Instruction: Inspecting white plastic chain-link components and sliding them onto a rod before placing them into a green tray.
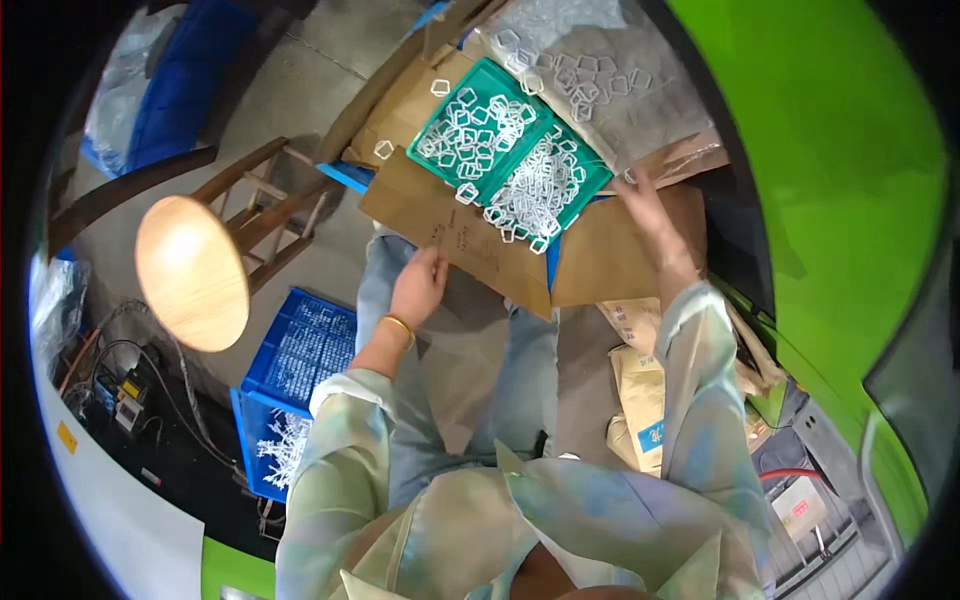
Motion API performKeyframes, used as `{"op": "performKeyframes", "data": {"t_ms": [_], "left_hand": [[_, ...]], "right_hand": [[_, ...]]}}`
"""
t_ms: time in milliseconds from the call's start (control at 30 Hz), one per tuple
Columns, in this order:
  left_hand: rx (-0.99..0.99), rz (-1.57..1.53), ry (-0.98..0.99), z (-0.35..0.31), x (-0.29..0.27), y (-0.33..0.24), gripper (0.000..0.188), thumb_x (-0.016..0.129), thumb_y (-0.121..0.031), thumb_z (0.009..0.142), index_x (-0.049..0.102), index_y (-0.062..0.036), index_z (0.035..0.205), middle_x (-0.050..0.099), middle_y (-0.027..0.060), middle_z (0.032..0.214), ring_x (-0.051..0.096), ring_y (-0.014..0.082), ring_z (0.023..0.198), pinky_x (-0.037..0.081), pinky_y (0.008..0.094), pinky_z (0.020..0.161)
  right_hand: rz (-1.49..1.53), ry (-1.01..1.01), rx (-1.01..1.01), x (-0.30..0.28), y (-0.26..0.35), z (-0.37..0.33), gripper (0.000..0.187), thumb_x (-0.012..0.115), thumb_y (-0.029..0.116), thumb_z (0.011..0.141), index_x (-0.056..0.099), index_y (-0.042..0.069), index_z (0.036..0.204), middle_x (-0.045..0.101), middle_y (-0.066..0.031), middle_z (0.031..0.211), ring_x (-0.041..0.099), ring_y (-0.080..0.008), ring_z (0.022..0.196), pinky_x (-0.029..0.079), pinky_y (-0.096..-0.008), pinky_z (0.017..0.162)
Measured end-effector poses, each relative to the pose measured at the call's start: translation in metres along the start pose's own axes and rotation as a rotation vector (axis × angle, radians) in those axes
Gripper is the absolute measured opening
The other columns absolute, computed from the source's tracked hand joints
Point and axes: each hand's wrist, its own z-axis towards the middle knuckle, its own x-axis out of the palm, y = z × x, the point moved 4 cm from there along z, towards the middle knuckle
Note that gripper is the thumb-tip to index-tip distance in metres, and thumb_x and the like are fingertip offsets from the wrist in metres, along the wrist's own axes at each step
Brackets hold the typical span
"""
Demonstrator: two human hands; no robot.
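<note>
A green plastic tray [484, 80] with two compartments holds several small white square plastic rings. It rests on brown cardboard [440, 210] laid over my lap. My left hand [418, 285] grips the near edge of that cardboard. My right hand [645, 200] lies flat, fingers apart, on the cardboard at the tray's right corner, next to a clear plastic sheet [640, 110] with more white rings spread on it. Whether the right hand pinches anything is hidden.
A round wooden stool [190, 270] stands to my left. A blue crate [300, 350] with white plastic parts sits on the floor below it. Brown paper bags [640, 390] lie by my right knee. A green wall [820, 200] rises on the right.
</note>
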Motion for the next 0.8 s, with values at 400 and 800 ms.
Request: {"op": "performKeyframes", "data": {"t_ms": [400,800], "left_hand": [[0.531,0.120,-0.293,0.395,0.090,-0.013,0.072,0.066,-0.034,0.085,0.039,-0.0169,0.149,0.017,0.0164,0.161,0.027,0.0395,0.143,0.014,0.0660,0.113],[0.389,-0.058,-0.035,0.374,0.216,0.010,0.042,0.058,-0.024,0.088,0.056,-0.0023,0.125,0.058,0.0258,0.123,0.057,0.0452,0.109,0.047,0.0485,0.094]], "right_hand": [[-0.625,-0.538,-0.230,-0.039,-0.060,0.303,0.078,0.063,0.056,0.084,0.042,0.012,0.145,0.044,-0.0291,0.143,0.043,-0.0464,0.131,0.036,-0.0467,0.108],[-0.325,-0.458,-0.412,0.156,-0.101,0.228,0.052,0.064,0.025,0.089,0.053,0.009,0.136,0.027,-0.0309,0.149,0.027,-0.0461,0.139,0.025,-0.0474,0.114]]}}
